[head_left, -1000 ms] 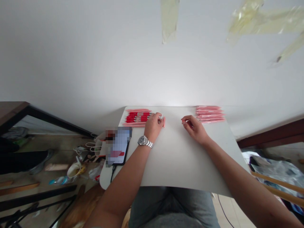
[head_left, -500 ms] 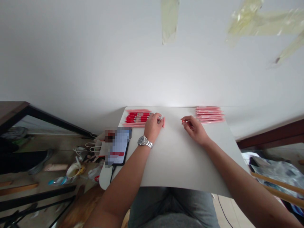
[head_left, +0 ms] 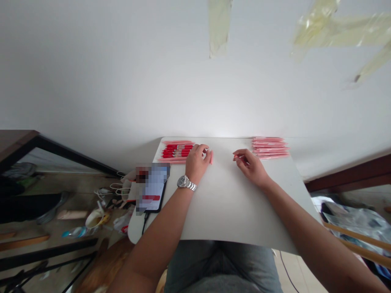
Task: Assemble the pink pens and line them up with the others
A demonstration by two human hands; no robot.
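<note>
My left hand (head_left: 198,160) is closed near the table's far side, its fingers curled round a slim pink pen part (head_left: 211,157) that shows beyond the fingertips. Right beside that hand lies a row of red pens (head_left: 177,151), partly covered by it. Pink slender pieces (head_left: 174,160) border the row in front and behind. Across a short gap, my right hand (head_left: 249,166) pinches a tiny red-pink piece (head_left: 235,157); most of it is hidden. A stack of pink pens (head_left: 270,147) lies behind and to the right of that hand.
A phone (head_left: 154,189) with a cable sits on the left edge of the white table (head_left: 226,211). The wall (head_left: 195,89) rises directly behind. On the floor at left are a bottle (head_left: 75,232), a cup (head_left: 94,219) and chair parts.
Both hands stay nearly in place. A white bit seen earlier at my left fingertips shows less now, and the fingers have shifted slightly.
</note>
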